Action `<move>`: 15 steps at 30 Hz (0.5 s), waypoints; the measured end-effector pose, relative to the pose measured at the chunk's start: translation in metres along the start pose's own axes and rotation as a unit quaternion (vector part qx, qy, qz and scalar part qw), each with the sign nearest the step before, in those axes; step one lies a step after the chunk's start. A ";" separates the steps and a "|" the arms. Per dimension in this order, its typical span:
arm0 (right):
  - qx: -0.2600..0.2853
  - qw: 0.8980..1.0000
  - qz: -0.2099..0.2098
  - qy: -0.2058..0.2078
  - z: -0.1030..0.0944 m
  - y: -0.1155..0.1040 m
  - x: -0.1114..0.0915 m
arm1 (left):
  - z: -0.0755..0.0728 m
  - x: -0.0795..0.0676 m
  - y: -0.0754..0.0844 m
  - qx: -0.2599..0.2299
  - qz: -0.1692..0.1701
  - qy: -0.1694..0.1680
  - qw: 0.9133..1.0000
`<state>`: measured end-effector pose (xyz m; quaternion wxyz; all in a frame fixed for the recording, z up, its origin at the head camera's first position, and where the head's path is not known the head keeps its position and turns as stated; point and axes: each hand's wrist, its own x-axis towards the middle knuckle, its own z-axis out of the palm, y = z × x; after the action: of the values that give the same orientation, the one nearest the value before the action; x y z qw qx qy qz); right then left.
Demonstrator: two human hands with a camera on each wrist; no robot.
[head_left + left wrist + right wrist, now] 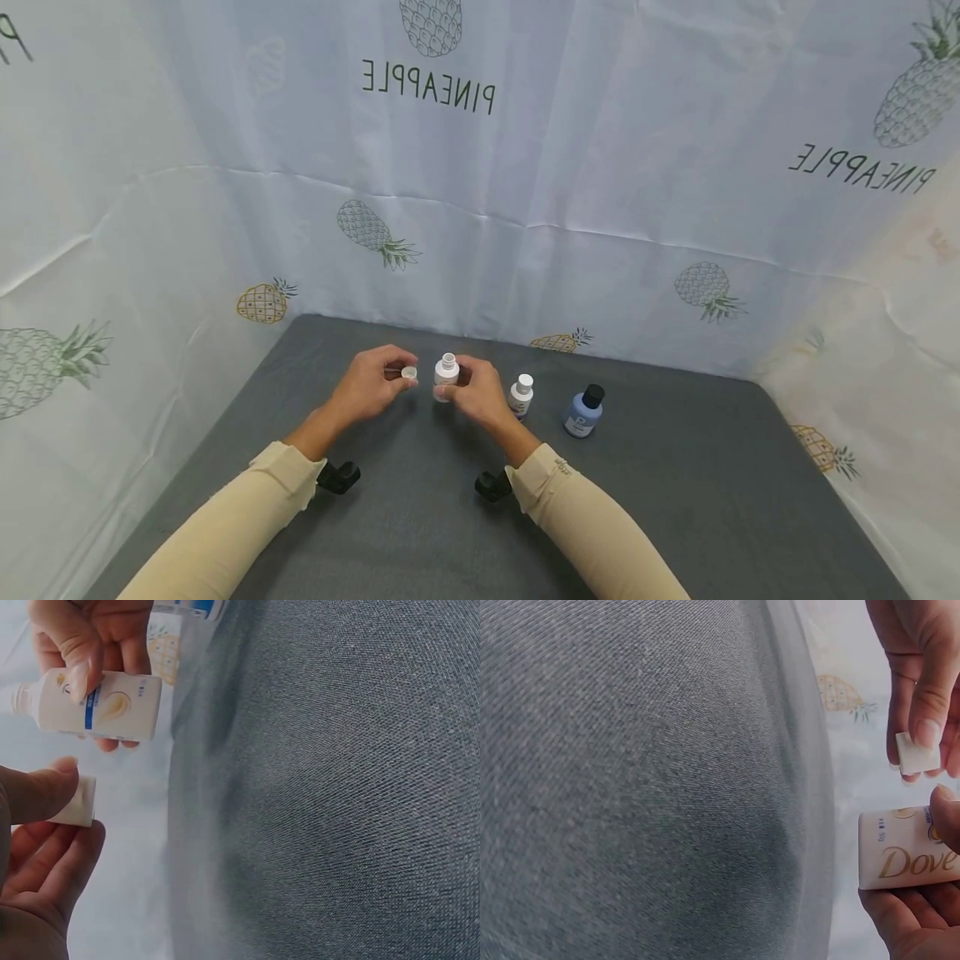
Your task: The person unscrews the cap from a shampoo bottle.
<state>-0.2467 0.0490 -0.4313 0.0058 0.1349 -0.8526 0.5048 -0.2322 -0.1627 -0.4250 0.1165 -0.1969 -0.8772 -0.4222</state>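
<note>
Lots of curtain (600, 167): whitish, pineapples all over it, covers the back and sides, and the PINEAPPLE lettering reads backwards lol
Table (712, 500): dark grey, fabric-looking top
Sleeves (592, 525): pale cream, on both arms, coming in from the bottom
Left hand (367, 385): thumb and fingers clamped on the cap, just left of the open bottle
Right hand (482, 392): thumb and fingers clamped round the open bottle
Blue bottle (581, 414): black lid on, standing on the table, furthest right of the three
Open bottle (447, 372): white, says Dove, neck bare, held upright toward the table's far side, between the two hands; can't tell if its base touches down
White bottle (520, 397): lid on, upright, partly hidden by the right wrist, between the open one and the blue one
Black gadgets (341, 477): one by each cuff, can't make out what they are
Cap (408, 372): white, in the left fingertips, near the open bottle but apart from it
</note>
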 end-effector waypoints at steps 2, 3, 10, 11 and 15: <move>-0.001 1.000 -0.001 -0.001 0.001 0.001 0.000 | 0.000 0.000 -0.001 -0.003 -0.001 -0.005 1.000; -0.001 1.000 -0.001 -0.002 0.002 0.002 0.000 | 0.001 -0.001 -0.001 -0.003 -0.002 -0.008 1.000; 0.002 1.000 -0.001 -0.010 0.005 0.007 0.000 | 0.001 -0.002 -0.003 -0.004 -0.012 -0.019 1.000; 0.005 1.000 -0.001 -0.013 0.005 0.007 0.000 | 0.001 -0.002 -0.003 -0.003 -0.015 -0.021 1.000; 0.021 1.000 0.003 -0.022 0.007 0.008 0.000 | 0.001 -0.002 -0.004 0.001 -0.021 -0.029 0.999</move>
<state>-0.2475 0.0470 -0.4418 -0.0176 0.1435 -0.8419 0.5199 -0.2319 -0.1648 -0.4291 0.0823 -0.1908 -0.8847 -0.4174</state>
